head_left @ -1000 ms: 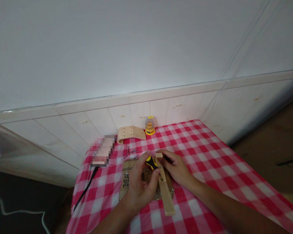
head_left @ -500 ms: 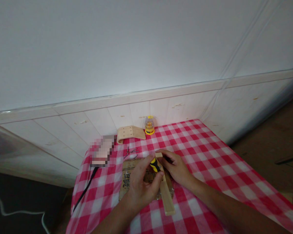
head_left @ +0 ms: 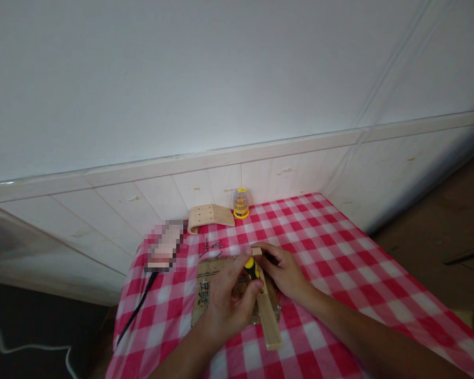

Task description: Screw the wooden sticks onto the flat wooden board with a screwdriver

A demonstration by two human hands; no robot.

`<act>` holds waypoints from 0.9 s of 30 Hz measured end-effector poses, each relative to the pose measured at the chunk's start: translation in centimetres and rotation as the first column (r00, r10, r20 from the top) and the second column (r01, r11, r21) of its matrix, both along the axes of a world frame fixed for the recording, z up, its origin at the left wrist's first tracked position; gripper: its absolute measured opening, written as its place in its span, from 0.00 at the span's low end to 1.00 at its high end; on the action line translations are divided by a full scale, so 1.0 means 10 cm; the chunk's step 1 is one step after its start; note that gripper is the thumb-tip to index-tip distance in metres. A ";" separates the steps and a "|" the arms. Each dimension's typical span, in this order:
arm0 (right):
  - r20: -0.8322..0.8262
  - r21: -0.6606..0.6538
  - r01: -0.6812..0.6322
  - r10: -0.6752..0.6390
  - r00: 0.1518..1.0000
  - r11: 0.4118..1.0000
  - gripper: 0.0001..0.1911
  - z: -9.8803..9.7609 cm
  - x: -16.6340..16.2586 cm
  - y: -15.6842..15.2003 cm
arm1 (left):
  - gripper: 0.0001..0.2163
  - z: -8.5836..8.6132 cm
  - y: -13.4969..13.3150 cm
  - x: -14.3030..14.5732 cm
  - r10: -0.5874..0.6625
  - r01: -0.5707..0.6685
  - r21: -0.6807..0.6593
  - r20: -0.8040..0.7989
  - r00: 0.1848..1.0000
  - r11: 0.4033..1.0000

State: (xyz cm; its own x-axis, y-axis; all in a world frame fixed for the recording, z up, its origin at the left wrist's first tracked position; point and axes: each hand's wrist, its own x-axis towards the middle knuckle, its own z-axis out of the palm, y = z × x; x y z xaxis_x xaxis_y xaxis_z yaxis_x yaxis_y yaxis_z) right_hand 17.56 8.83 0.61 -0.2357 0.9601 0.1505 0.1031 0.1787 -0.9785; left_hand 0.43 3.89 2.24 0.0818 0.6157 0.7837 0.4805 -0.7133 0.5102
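Note:
My left hand (head_left: 227, 297) pinches a short yellow-and-black screwdriver (head_left: 252, 269) between thumb and fingers. Its tip is hidden, and the handle stands over a pale wooden bar (head_left: 270, 323) near the bar's far end. On the far right side, my right hand (head_left: 284, 271) grips that same end of the bar, fingers curled round it. Beneath the bar and my left hand lies a piece of cardboard (head_left: 203, 302) with dark printed characters. Several loose screws (head_left: 213, 245) are scattered just beyond the cardboard.
A bent wooden panel with holes (head_left: 212, 214) rests at the back, beside a clear-and-yellow screwdriver bit case (head_left: 241, 204). To the left lies a pixelated object (head_left: 166, 246) with a black cord (head_left: 140, 305). A red-and-white checked cloth (head_left: 324, 226) covers the table, against a white wall.
The screwdriver handle has turned and tilted slightly in my left fingers, and my left thumb has shifted a little. My right hand keeps its hold on the bar.

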 end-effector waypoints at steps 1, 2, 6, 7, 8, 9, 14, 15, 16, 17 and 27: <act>-0.004 0.000 -0.003 0.003 1.000 1.000 0.13 -0.01 0.00 0.00 | 0.27 0.00 0.00 0.00 -0.004 0.004 -0.004 -0.002 1.000 1.000; -0.009 -0.001 -0.007 0.007 1.000 1.000 0.13 -0.03 0.00 0.01 | 0.27 -0.01 0.00 -0.01 -0.011 0.011 -0.009 -0.001 1.000 1.000; -0.028 -0.005 -0.015 0.015 0.999 1.000 0.13 -0.06 0.00 0.02 | 0.28 0.01 0.00 -0.02 -0.026 0.026 -0.035 0.008 1.000 0.999; -0.029 -0.005 -0.015 0.015 0.999 1.000 0.13 -0.06 0.00 0.02 | 0.28 0.02 -0.01 -0.02 -0.026 0.027 -0.040 0.007 1.000 0.999; -0.027 -0.005 -0.016 0.016 1.000 1.000 0.12 -0.06 0.00 0.02 | 0.27 0.03 -0.01 -0.02 -0.029 0.029 -0.048 0.003 1.000 0.998; -0.025 -0.003 -0.016 0.016 1.000 1.000 0.12 -0.06 0.00 0.01 | 0.27 0.04 -0.01 -0.02 -0.031 0.031 -0.056 -0.001 1.000 0.998; -0.025 0.015 -0.013 0.014 1.000 1.000 0.11 -0.03 0.01 0.01 | 0.28 0.07 -0.03 -0.03 -0.030 0.029 -0.072 -0.011 0.999 0.997; -0.024 0.018 -0.015 0.015 1.000 1.000 0.11 -0.03 0.01 0.01 | 0.28 0.07 -0.03 -0.04 -0.035 0.034 -0.083 -0.011 0.999 0.996; -0.022 0.021 -0.016 0.016 1.000 1.000 0.11 -0.03 0.01 0.01 | 0.28 0.07 -0.03 -0.04 -0.042 0.041 -0.097 -0.009 0.999 0.994; -0.020 0.025 -0.016 0.016 1.000 1.000 0.11 -0.03 0.01 0.01 | 0.28 0.06 -0.03 -0.04 -0.049 0.048 -0.114 -0.004 0.999 0.992; -0.025 0.005 -0.045 0.045 0.999 0.999 0.15 0.05 0.04 -0.01 | 0.27 -0.05 -0.03 0.03 0.085 0.096 -0.428 0.384 0.920 0.898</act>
State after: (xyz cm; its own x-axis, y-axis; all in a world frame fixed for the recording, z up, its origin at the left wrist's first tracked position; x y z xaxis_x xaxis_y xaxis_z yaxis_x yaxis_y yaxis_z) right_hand 17.91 8.69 1.15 -0.2745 0.9480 0.1613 0.0701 0.1870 -0.9799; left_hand 0.77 3.55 1.73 -0.1643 0.8977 0.4088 0.1791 -0.3804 0.9073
